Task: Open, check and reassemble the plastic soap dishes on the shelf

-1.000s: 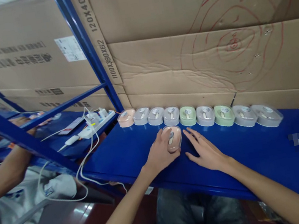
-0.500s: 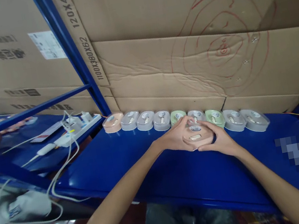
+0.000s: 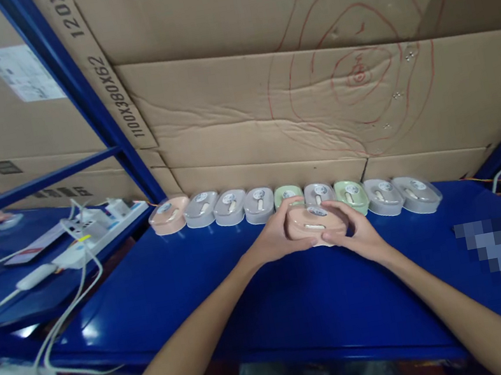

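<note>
Between my two hands is a pink plastic case with a clear lid, a round sticker and a small pale bar on top. My left hand curls round its left side, the thumb along the front edge. On the opposite side my right hand grips it the same way. Just behind stands a row of similar cases: a pink case at the left end, several grey ones such as this grey case, and a green case. Another green case is partly hidden by my left hand.
The blue table runs up to a cardboard wall with red rings drawn on it. At left, beyond a blue metal post, lie a white power strip and loose cables. A pixelated patch covers the right side.
The view has shifted, so the shelf and cables sit further left. Both hands still hold the pink case; its front is now tipped more toward me, and my left thumb lies along its front edge.
</note>
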A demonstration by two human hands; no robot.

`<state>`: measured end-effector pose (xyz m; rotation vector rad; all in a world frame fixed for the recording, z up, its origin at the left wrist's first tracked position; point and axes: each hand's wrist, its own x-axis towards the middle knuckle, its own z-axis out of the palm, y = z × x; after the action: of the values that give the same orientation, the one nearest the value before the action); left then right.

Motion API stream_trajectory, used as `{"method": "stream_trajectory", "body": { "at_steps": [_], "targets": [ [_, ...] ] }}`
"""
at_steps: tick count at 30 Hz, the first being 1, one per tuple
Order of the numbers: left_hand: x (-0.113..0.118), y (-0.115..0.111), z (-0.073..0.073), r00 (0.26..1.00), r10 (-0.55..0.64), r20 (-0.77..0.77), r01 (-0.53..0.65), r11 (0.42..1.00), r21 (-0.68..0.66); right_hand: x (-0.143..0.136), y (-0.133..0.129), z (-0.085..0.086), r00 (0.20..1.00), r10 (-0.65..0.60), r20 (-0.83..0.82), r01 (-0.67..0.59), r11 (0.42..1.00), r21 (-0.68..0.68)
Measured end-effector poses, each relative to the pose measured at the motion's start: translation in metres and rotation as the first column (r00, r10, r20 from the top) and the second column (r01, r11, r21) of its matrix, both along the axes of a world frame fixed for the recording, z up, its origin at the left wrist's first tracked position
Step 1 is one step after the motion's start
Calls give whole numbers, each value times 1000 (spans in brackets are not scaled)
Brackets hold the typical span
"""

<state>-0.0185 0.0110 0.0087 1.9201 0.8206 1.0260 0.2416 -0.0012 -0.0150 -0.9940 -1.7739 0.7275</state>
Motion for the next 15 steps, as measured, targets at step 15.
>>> {"method": "stream_trajectory", "body": {
  "at_steps": [15],
  "targets": [
    [-55,39,15,906,288,310,-348,924,159,5,10,5,930,-228,-289,219,974,-64]
  ]
}}
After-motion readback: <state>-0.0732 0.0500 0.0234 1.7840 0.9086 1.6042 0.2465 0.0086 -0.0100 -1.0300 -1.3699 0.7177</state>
